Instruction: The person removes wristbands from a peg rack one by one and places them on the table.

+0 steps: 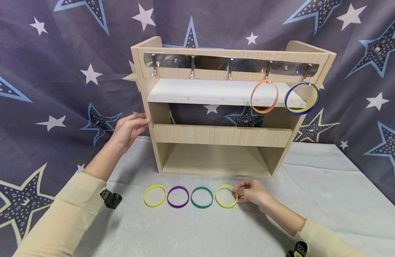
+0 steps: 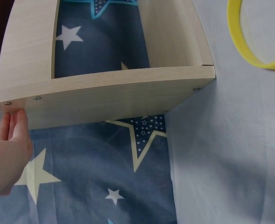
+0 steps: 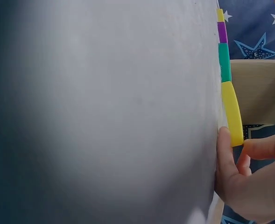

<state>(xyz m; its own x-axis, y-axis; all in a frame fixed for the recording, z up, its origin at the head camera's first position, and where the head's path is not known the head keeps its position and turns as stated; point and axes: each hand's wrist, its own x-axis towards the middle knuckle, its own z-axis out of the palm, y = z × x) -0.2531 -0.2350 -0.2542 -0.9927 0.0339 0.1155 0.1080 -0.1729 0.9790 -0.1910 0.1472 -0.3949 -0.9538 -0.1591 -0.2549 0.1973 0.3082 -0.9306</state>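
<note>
Four silicone wristbands would be several in a row on the cloth: a yellow wristband [image 1: 155, 196], a purple wristband [image 1: 178, 197], a green wristband [image 1: 202, 197] and a second yellow wristband [image 1: 226, 196] at the right end. My right hand [image 1: 253, 192] pinches that right-end yellow band at its right edge between thumb and fingers; in the right wrist view the band [image 3: 232, 112] tilts slightly. Against the left side panel of a wooden shelf rack [image 1: 216, 135], my left hand [image 1: 129, 131] rests its extended fingertips. The left wrist view shows these fingers [image 2: 20, 122] touching the panel near two screws.
A metal hook strip [image 1: 213, 63] runs along the rack's top. An orange wristband [image 1: 264, 111] hangs from one hook, and a blue wristband [image 1: 286, 98] with a yellow one hangs from the rightmost hook. Star-patterned fabric [image 1: 56, 89] stands behind the grey cloth [image 1: 171, 232].
</note>
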